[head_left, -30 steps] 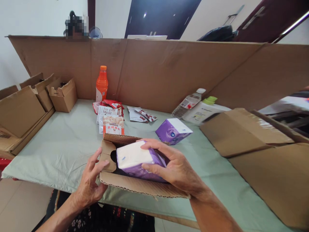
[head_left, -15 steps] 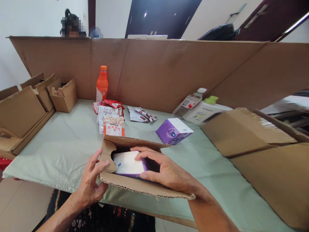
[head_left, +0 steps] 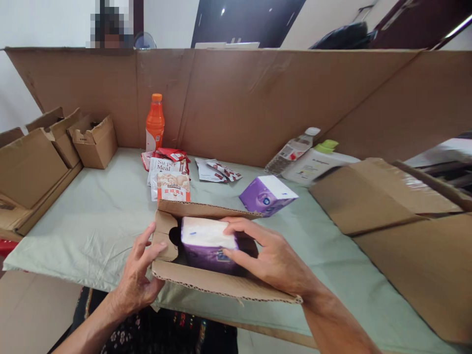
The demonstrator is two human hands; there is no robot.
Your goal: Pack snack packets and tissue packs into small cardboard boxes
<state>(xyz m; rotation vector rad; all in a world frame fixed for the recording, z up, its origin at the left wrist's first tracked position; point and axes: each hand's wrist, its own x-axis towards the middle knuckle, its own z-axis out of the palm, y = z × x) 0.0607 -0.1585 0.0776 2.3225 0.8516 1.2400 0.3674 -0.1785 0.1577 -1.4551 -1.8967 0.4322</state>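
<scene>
My right hand (head_left: 275,253) grips a purple and white tissue pack (head_left: 210,251) by its right end, thumb on the near side and fingers on the far side. The pack is partly inside a small open cardboard box (head_left: 224,282), its white end facing up. My left hand (head_left: 138,273) holds the box by its left end, fingers on the cut-out wall and thumb low at the near corner. Just beyond the box, a second purple tissue pack (head_left: 260,196) lies on the pale green cloth.
Snack packets (head_left: 173,187) lie beyond the box, an orange bottle (head_left: 155,123) behind them. Flat sachets (head_left: 216,170) are mid-table. A clear bottle (head_left: 293,152) and a white bottle (head_left: 313,164) lean at the right. Cardboard boxes (head_left: 98,145) flank the left; a cardboard wall (head_left: 236,108) closes the back.
My right hand has shifted the tissue pack rightward and higher in the box, and more of its purple side shows. My left hand has stayed on the box. The view has tilted slightly.
</scene>
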